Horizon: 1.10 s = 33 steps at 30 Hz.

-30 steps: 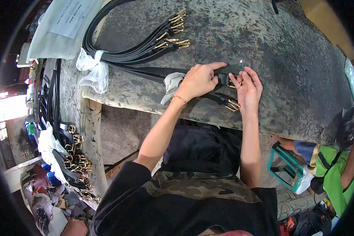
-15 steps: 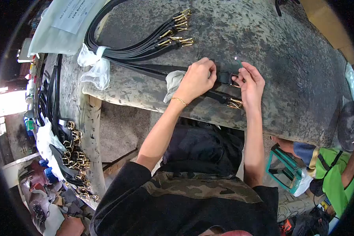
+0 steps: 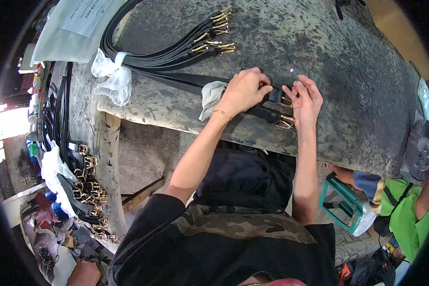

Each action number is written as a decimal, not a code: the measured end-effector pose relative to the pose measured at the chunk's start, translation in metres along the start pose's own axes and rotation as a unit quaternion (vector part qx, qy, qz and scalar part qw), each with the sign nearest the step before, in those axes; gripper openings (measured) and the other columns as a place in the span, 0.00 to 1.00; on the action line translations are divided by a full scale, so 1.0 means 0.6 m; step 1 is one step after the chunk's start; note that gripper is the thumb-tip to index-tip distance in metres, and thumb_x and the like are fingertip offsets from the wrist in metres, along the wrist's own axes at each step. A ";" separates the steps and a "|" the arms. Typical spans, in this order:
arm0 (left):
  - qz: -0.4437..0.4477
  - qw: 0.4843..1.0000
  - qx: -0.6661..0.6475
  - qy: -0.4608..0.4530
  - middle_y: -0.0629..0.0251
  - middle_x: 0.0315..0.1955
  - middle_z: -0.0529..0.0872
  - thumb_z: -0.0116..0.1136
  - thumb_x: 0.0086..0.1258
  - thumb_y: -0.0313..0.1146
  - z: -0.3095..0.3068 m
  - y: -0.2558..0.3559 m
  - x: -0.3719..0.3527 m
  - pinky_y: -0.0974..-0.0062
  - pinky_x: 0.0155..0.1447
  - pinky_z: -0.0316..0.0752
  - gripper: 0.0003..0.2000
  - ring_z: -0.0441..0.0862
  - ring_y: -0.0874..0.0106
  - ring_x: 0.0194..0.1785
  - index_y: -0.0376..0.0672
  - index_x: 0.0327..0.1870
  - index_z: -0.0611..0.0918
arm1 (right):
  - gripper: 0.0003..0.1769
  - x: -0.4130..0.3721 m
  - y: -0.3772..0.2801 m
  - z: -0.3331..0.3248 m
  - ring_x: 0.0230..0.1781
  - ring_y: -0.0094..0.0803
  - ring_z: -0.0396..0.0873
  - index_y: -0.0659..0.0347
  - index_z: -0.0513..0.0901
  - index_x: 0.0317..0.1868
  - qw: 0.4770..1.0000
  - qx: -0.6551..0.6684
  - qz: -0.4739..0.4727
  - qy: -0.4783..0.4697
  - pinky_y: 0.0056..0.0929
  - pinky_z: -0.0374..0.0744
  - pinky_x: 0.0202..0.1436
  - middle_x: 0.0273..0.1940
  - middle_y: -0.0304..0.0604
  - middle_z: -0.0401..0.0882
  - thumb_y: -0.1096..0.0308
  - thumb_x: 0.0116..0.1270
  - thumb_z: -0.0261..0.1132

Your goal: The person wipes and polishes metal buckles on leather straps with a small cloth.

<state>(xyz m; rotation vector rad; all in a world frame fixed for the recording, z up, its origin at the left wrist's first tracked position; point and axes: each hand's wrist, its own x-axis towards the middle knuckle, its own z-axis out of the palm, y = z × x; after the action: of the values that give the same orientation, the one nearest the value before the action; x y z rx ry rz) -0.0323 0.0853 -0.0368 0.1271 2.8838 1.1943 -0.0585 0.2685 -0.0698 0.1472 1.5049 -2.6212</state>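
My left hand [image 3: 247, 89] is closed over a black belt strap, thumb and forefinger together beside the buckle end. A crumpled grey cloth [image 3: 212, 97] sticks out from under its palm. In my right hand [image 3: 307, 101], raised just right of that buckle [image 3: 286, 101], the fingers pinch a thin green stick [image 3: 295, 76] with a bright tip. Another belt buckle [image 3: 286, 122] lies just below. Left of the hands runs a bundle of black belts [image 3: 176, 57] with gold buckles, tied by a white plastic strip [image 3: 117, 78].
The belts lie on a worn, stained table [image 3: 357, 105]. More buckled belts [image 3: 88, 186] hang at the left edge. A labelled plastic bag [image 3: 57, 45] is at upper left. Lower right, a person in green [image 3: 407, 205] is beside a green frame [image 3: 341, 202]. Leather scraps [image 3: 57, 252] lie lower left.
My right fingers have come off the upper buckle, leaving it in plain view. The left hand has shifted slightly right, its thumb now stretched toward the buckle. The green stick stays in the right hand.
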 end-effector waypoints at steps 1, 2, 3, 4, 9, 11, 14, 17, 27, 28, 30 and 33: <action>0.002 1.000 0.001 0.001 0.56 0.35 0.85 0.63 0.64 0.29 0.000 -0.003 0.001 0.62 0.48 0.77 0.08 0.84 0.55 0.41 0.40 0.42 0.88 | 0.10 0.000 -0.001 0.002 0.30 0.20 0.74 0.71 0.80 0.51 1.000 -0.005 0.001 0.004 0.43 0.88 0.53 0.34 0.40 0.76 0.79 0.72 0.60; 0.010 1.000 -0.024 0.012 0.55 0.35 0.85 0.64 0.63 0.30 0.003 -0.009 0.002 0.60 0.48 0.77 0.08 0.84 0.53 0.41 0.40 0.40 0.88 | 0.10 -0.001 -0.002 0.002 0.30 0.20 0.74 0.71 0.80 0.51 1.000 -0.011 0.002 0.009 0.43 0.88 0.53 0.34 0.40 0.76 0.79 0.72 0.60; 0.018 0.998 -0.049 0.022 0.54 0.35 0.84 0.65 0.62 0.31 0.005 -0.009 0.002 0.58 0.47 0.77 0.07 0.84 0.51 0.40 0.40 0.38 0.88 | 0.10 -0.002 -0.002 0.000 0.30 0.20 0.74 0.71 0.80 0.51 1.000 -0.012 0.001 0.011 0.43 0.88 0.53 0.34 0.40 0.76 0.79 0.72 0.60; 0.019 0.998 -0.050 0.020 0.54 0.35 0.84 0.65 0.62 0.31 0.008 -0.008 -0.001 0.58 0.47 0.77 0.07 0.84 0.51 0.40 0.40 0.38 0.88 | 0.10 -0.002 0.001 -0.003 0.30 0.20 0.74 0.71 0.80 0.51 1.000 -0.009 -0.003 0.005 0.43 0.88 0.54 0.34 0.40 0.76 0.80 0.72 0.60; 0.043 0.994 -0.039 0.088 0.54 0.35 0.84 0.63 0.63 0.29 0.010 -0.004 -0.005 0.63 0.46 0.76 0.06 0.84 0.54 0.39 0.36 0.35 0.86 | 0.10 0.001 0.010 -0.009 0.33 0.23 0.77 0.71 0.79 0.52 0.999 -0.042 -0.013 -0.018 0.48 0.85 0.59 0.36 0.41 0.78 0.78 0.73 0.60; 0.042 0.995 -0.044 0.081 0.54 0.36 0.84 0.62 0.63 0.29 0.009 -0.006 -0.009 0.63 0.46 0.76 0.06 0.83 0.53 0.39 0.36 0.35 0.85 | 0.10 0.001 0.007 -0.005 0.33 0.23 0.76 0.72 0.79 0.52 0.999 -0.028 -0.014 -0.013 0.47 0.85 0.59 0.36 0.41 0.78 0.79 0.72 0.60; 0.037 0.994 -0.053 0.084 0.52 0.35 0.83 0.61 0.62 0.28 0.003 -0.004 -0.005 0.62 0.45 0.76 0.06 0.83 0.53 0.39 0.35 0.34 0.84 | 0.10 0.007 0.013 -0.013 0.36 0.26 0.80 0.73 0.80 0.50 0.999 -0.013 -0.022 -0.024 0.43 0.87 0.56 0.37 0.42 0.78 0.80 0.71 0.60; 0.001 0.994 -0.083 0.068 0.52 0.35 0.83 0.61 0.62 0.28 -0.002 -0.004 -0.007 0.61 0.46 0.77 0.06 0.84 0.53 0.40 0.34 0.33 0.84 | 0.10 0.003 0.010 -0.009 0.36 0.26 0.80 0.74 0.79 0.51 1.000 -0.002 -0.013 -0.004 0.44 0.87 0.56 0.37 0.42 0.78 0.81 0.71 0.60; -0.019 0.998 -0.061 0.026 0.55 0.39 0.87 0.67 0.61 0.31 0.003 0.007 0.002 0.66 0.51 0.77 0.08 0.85 0.56 0.43 0.37 0.38 0.89 | 0.10 0.003 0.002 -0.002 0.32 0.22 0.77 0.73 0.79 0.51 1.000 0.004 -0.006 -0.005 0.44 0.86 0.57 0.34 0.41 0.77 0.80 0.71 0.60; -0.026 0.995 -0.089 0.045 0.55 0.39 0.87 0.67 0.61 0.30 0.004 0.006 -0.001 0.66 0.51 0.77 0.07 0.85 0.55 0.44 0.37 0.36 0.89 | 0.10 0.002 0.003 -0.002 0.32 0.22 0.77 0.73 0.79 0.51 1.000 0.004 -0.001 -0.006 0.44 0.86 0.57 0.34 0.41 0.77 0.80 0.71 0.60; -0.023 0.994 -0.090 0.052 0.54 0.39 0.87 0.66 0.62 0.29 0.003 0.004 -0.004 0.66 0.51 0.77 0.07 0.85 0.55 0.44 0.36 0.37 0.89 | 0.10 0.000 0.002 -0.001 0.32 0.22 0.76 0.73 0.79 0.51 1.000 -0.002 -0.007 -0.002 0.44 0.86 0.57 0.34 0.40 0.77 0.80 0.71 0.60; -0.011 0.993 -0.086 0.074 0.53 0.39 0.86 0.65 0.64 0.29 0.009 -0.004 -0.012 0.64 0.51 0.76 0.07 0.84 0.54 0.45 0.35 0.37 0.88 | 0.07 -0.002 0.009 -0.006 0.31 0.20 0.76 0.73 0.80 0.48 0.999 -0.034 -0.020 -0.022 0.41 0.86 0.57 0.33 0.39 0.77 0.81 0.71 0.60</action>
<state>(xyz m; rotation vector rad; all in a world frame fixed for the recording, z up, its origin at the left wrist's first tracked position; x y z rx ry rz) -0.0251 0.0865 -0.0425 0.0048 2.8758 1.5026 -0.0566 0.2690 -0.0760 0.0520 1.5963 -2.5810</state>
